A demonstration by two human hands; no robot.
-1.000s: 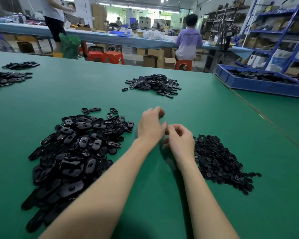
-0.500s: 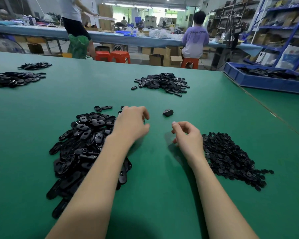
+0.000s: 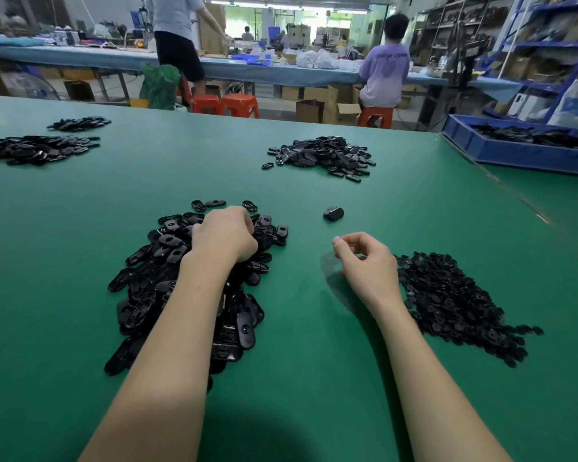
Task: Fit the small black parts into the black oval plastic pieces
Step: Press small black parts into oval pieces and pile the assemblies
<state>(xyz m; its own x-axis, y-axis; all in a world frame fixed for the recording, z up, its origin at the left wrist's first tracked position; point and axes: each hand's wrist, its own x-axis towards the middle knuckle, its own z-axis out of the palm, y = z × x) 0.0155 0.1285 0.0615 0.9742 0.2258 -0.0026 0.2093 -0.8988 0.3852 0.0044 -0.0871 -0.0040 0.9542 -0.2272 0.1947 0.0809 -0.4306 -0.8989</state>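
A big pile of black oval plastic pieces (image 3: 154,288) lies at the left on the green table (image 3: 314,328). My left hand (image 3: 226,233) rests on the pile's far part with its fingers curled down among the pieces; its fingertips are hidden, so a grip cannot be made out. A heap of small black parts (image 3: 454,301) lies at the right. My right hand (image 3: 364,258) hovers just left of that heap, fingers loosely curled and holding nothing. One single oval piece (image 3: 333,213) lies alone on the table beyond my right hand.
Another pile of oval pieces (image 3: 321,156) lies further back in the middle, and two more piles (image 3: 37,148) at the far left. A blue tray (image 3: 514,155) with black pieces stands at the back right. People work at a bench behind the table.
My hands have parted. An oval piece left them and now lies alone on the table. My left hand moved left onto the oval pile; my right hand stayed near the small parts.
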